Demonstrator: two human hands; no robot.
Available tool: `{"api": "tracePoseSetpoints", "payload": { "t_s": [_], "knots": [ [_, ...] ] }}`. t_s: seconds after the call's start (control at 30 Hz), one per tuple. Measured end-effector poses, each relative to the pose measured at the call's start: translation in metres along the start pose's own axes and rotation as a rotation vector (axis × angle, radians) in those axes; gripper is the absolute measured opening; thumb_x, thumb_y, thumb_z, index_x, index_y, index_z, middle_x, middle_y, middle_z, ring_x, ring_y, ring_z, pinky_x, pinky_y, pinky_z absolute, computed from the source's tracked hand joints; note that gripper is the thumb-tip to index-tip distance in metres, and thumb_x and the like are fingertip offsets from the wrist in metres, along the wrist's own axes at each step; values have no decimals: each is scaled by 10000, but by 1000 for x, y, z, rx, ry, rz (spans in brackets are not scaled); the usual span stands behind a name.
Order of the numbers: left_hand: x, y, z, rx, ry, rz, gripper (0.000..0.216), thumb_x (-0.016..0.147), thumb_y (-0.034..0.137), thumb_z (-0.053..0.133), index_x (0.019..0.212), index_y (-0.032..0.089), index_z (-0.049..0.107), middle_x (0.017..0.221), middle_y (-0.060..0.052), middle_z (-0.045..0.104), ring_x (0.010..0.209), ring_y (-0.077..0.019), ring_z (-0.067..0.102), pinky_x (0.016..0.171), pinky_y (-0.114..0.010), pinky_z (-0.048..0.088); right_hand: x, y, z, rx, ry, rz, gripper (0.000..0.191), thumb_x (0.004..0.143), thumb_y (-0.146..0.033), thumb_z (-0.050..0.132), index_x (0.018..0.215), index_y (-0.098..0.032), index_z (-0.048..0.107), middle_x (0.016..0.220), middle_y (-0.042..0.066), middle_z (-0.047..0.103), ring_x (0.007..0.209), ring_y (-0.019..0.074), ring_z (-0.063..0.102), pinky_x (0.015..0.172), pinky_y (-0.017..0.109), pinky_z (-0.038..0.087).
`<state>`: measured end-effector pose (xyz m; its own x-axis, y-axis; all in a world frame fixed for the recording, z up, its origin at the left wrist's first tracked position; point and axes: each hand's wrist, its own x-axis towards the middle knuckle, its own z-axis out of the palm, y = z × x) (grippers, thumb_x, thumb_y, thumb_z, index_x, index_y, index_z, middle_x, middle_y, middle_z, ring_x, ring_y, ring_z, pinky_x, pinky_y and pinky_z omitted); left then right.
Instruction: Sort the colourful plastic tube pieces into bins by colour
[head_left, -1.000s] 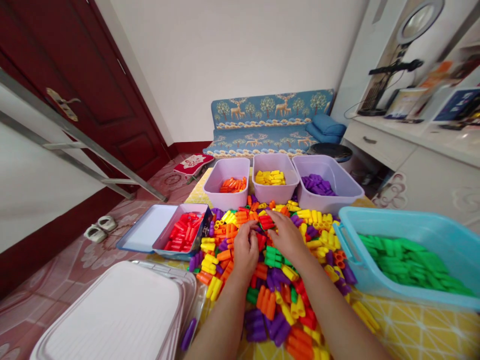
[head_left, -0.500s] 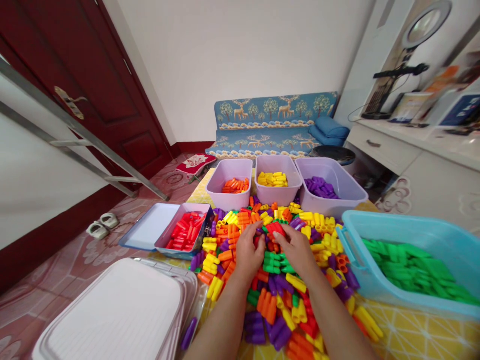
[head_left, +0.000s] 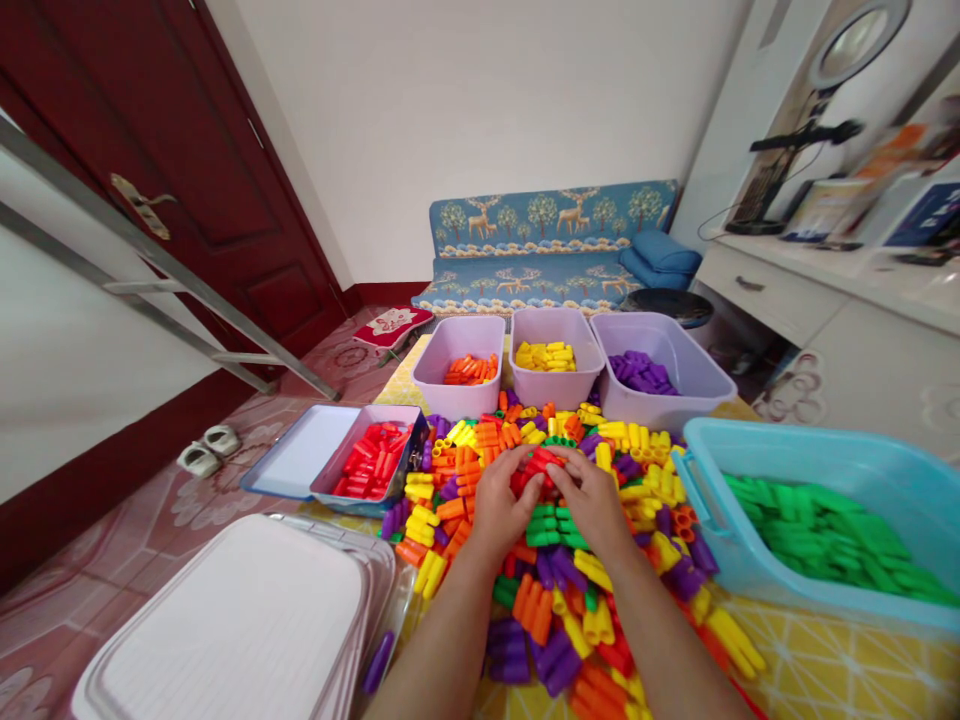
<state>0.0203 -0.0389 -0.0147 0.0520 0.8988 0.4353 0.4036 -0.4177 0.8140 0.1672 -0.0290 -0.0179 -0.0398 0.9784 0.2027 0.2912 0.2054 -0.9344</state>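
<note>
Yellow tblcloth (head_left: 825,660): hands (head_left: 504,505) closer tog. vs b4, both now clamped on red pcs (head_left: 541,463).

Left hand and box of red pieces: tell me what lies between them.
In the head view, loose orange pieces, yellow pieces and purple pieces lie between them.

Dk red door (head_left: 217,130) sits L, white wall (head_left: 480,90) bhd blue deer-print sofa (head_left: 517,268). Flr (head_left: 139,520) is pinkish tile, white cab (head_left: 877,365) R.
</note>
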Motion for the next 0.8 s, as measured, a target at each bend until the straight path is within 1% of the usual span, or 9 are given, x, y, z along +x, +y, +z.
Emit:
{"api": "tracePoseSetpoints", "payload": {
  "t_s": [0.07, 0.2, 0.27, 0.33, 0.5, 0.6, 0.67, 0.73, 0.8],
  "knots": [
    [0, -1, 0, -4, 7, -10, 335, 835, 240, 587, 1165, 188, 604, 1077, -76, 674, 957, -193, 627, 905, -353, 490, 0, 0, 0, -16, -1, -12, 325, 875, -375, 515, 1122, -198, 629, 930, 68, 737, 798, 214, 698, 707, 337, 562],
    [-1, -4, 1, -18, 26, -39, 333, 846, 262, 576, 1168, 187, 609, 1040, -72, 685, 927, -192, 632, 881, -351, 499, 0, 3, 1, -20, 12, -64, 307, 872, -346, 518, 1117, -211, 645, 1091, 75, 705, 960, 227, 678, 822, 365, 550],
    [-1, -4, 1, -22, 35, -45, 331, 845, 265, 575, 1164, 184, 611, 1027, -71, 687, 921, -192, 632, 876, -352, 500, 0, 4, 1, 2, 14, -69, 307, 871, -348, 521, 1119, -217, 648, 1136, 75, 690, 991, 230, 669, 826, 365, 552],
    [-1, -3, 1, -30, 39, -43, 327, 843, 249, 571, 1159, 179, 612, 1042, -76, 682, 931, -192, 628, 881, -350, 496, 0, 4, 2, 27, 18, -53, 316, 868, -362, 527, 1122, -217, 645, 1130, 78, 690, 957, 226, 678, 786, 354, 564],
    [0, 1, -1, -49, 78, -11, 346, 812, 144, 539, 1150, 175, 611, 1034, -76, 656, 939, -184, 610, 868, -330, 489, -2, 0, 3, 75, 67, -1, 361, 851, -408, 549, 1136, -196, 615, 942, 71, 711, 671, 178, 677, 638, 322, 566],
    [1, 1, -3, -51, 158, -2, 337, 791, 124, 529, 1107, 184, 630, 1036, -70, 647, 968, -187, 603, 867, -320, 484, -2, -1, 3, 67, 80, -1, 357, 846, -411, 551, 1120, -193, 619, 935, 73, 703, 638, 168, 665, 627, 321, 561],
    [3, 0, -6, -115, 231, -37, 275, 787, 156, 549, 1046, 177, 640, 1020, -71, 653, 959, -187, 612, 829, -303, 499, -2, -2, 3, 55, 80, 0, 351, 844, -411, 552, 1107, -190, 623, 929, 74, 703, 637, 171, 665, 625, 323, 558],
    [8, 0, -14, -305, 332, -119, 217, 778, 205, 590, 988, 167, 626, 945, -60, 666, 879, -169, 635, 754, -276, 524, -3, -3, 3, 53, 85, 1, 345, 842, -416, 552, 1092, -190, 626, 914, 72, 704, 629, 172, 664, 608, 317, 552],
    [15, 1, -28, -596, 479, -195, 200, 770, 216, 616, 963, 169, 597, 887, -39, 666, 813, -137, 647, 725, -250, 542, -3, -4, 3, 47, 92, -3, 341, 842, -422, 551, 1081, -192, 629, 897, 67, 705, 616, 170, 660, 592, 308, 543]
  ]
}}
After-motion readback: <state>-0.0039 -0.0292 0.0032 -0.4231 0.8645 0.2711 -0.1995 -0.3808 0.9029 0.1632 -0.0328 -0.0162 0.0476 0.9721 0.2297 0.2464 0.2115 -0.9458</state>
